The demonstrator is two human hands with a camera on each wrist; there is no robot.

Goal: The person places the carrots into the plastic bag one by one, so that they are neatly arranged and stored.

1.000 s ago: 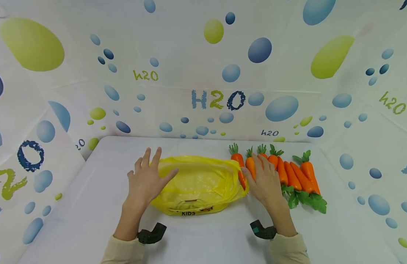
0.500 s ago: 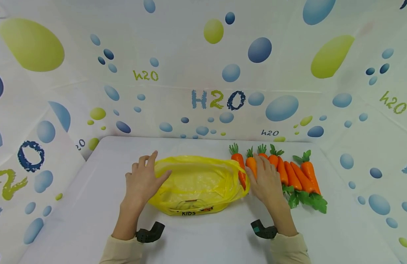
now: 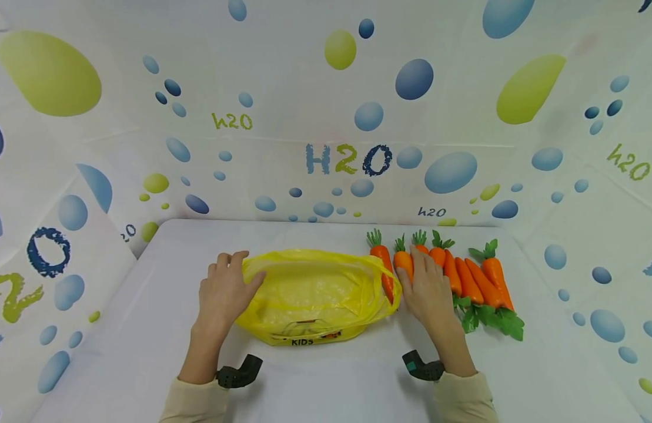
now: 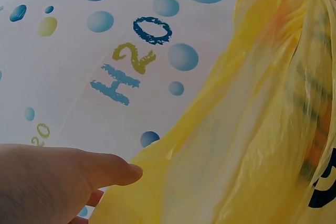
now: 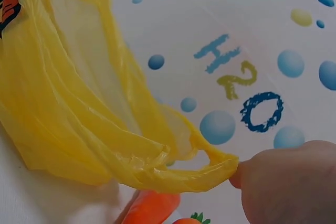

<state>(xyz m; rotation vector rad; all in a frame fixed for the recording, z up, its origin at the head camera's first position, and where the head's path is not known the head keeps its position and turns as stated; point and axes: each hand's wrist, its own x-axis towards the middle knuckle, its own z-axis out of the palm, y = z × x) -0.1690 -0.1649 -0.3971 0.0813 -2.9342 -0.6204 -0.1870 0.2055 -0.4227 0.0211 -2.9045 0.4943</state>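
Note:
A yellow plastic bag (image 3: 310,294) lies on its side on the white table, its mouth spread wide between the two hands. My left hand (image 3: 220,296) is at the bag's left end, fingers slightly bent and thumb apart from them; in the left wrist view its thumb (image 4: 105,170) meets the bag's edge (image 4: 134,192). At the right end, my right hand (image 3: 427,294) has its fingers extended over the nearest carrots, thumb beside the bag. The right wrist view has that thumb (image 5: 289,179) at the tip of a bag handle (image 5: 215,174); its fingers are hidden there.
Several orange carrots (image 3: 468,282) with green tops lie in a row on the right side of the table (image 3: 326,388). One carrot (image 3: 381,254) lies against the bag's right end. A patterned sheet (image 3: 283,70) rises behind the table.
My left hand has moved a little left and its fingers have bent more. The right hand has shifted slightly right. The bag and carrots look nearly unchanged.

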